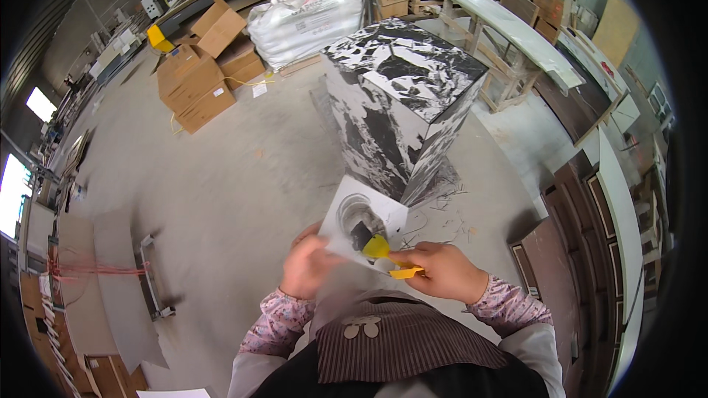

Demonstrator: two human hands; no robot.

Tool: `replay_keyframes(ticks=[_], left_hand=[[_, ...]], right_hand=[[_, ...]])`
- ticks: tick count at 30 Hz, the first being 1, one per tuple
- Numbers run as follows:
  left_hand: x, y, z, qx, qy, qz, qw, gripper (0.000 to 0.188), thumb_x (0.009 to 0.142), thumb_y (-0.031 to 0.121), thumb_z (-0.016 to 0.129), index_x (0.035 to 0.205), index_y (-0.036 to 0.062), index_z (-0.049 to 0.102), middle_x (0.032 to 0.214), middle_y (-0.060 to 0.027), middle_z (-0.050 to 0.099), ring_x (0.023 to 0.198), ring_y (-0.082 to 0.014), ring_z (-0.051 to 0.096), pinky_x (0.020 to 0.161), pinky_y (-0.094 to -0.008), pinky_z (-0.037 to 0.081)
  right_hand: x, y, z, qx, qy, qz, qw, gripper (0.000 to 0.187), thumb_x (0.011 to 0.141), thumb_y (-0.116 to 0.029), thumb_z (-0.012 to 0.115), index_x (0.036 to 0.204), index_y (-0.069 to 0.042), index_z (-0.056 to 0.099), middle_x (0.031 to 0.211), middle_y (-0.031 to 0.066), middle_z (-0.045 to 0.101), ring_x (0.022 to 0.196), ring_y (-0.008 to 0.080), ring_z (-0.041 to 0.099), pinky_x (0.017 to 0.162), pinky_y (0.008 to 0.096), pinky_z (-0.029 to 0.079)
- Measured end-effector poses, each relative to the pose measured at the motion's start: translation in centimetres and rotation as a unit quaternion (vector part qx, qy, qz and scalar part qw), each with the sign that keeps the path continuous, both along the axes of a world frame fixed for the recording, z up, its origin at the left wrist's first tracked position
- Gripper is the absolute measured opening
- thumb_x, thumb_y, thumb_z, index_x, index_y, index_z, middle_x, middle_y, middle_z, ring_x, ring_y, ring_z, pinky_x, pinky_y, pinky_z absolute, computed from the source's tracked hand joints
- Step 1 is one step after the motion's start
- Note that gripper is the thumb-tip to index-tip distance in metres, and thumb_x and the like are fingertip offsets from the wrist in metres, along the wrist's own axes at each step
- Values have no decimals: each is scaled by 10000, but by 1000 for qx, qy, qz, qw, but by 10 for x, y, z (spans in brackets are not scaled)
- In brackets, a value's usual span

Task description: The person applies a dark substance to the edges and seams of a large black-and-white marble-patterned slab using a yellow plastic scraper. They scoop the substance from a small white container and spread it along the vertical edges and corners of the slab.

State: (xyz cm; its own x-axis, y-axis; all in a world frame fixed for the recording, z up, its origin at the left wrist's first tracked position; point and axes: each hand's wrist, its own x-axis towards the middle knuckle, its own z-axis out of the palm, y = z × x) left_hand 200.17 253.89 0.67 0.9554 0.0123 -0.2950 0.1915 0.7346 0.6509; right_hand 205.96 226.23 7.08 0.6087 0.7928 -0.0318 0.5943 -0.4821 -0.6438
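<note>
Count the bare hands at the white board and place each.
2: the left hand, motion-blurred, by the left edge of the white board; the right hand, holding the yellow scraper, at its lower right. Neither is hidden.

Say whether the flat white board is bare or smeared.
Smeared: curved grey streaks mark the board, beside the yellow hand tool in the right hand.

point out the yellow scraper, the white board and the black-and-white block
Yellow scraper (376, 246): head view, on its flared part
White board (391, 210): head view, bare upper-right part
Black-and-white block (382, 127): head view, near side face
</note>
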Motion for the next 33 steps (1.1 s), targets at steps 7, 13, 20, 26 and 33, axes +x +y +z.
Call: replay_keyframes(ticks=[7,13,20,26,33], left_hand=[[-13,10,-8,64,13,78,995,585,845,114,537,1372,-116,429,1210,-222,628,1006,-352,675,847,-482,587],[-34,31,-13,59,10,73,996,605,817,185,573,1350,-75,453,1193,-180,639,1030,-317,677,810,-436,620],[-42,56,-25,53,37,68,996,666,804,205,585,1375,-95,419,1258,-216,595,1091,-353,646,893,-500,577],[-27,70,-33,44,51,50,996,667,798,219,603,1360,-92,423,1224,-215,612,1063,-358,662,875,-502,592],[-16,60,-35,35,57,71,995,620,798,217,590,1334,-66,462,1230,-200,615,1082,-345,652,864,-492,600]], right_hand=[[50,-38,-37,205,182,-110,955,344,967,-135,550,1299,-99,634,784,-18,554,666,82,483,614,265,426],[79,-47,-81,409,397,-232,788,367,983,-174,580,1337,-74,571,839,-55,502,676,37,380,585,201,300],[103,-14,-130,446,352,-343,748,251,1014,-212,583,1210,-62,626,887,-75,558,730,23,428,653,188,357],[137,6,-165,487,241,-325,775,123,975,-115,634,1084,-62,615,933,-51,606,812,41,523,751,207,437],[172,13,-169,487,229,-315,782,129,959,-124,671,1041,-24,661,902,-44,641,823,43,562,761,207,465]])
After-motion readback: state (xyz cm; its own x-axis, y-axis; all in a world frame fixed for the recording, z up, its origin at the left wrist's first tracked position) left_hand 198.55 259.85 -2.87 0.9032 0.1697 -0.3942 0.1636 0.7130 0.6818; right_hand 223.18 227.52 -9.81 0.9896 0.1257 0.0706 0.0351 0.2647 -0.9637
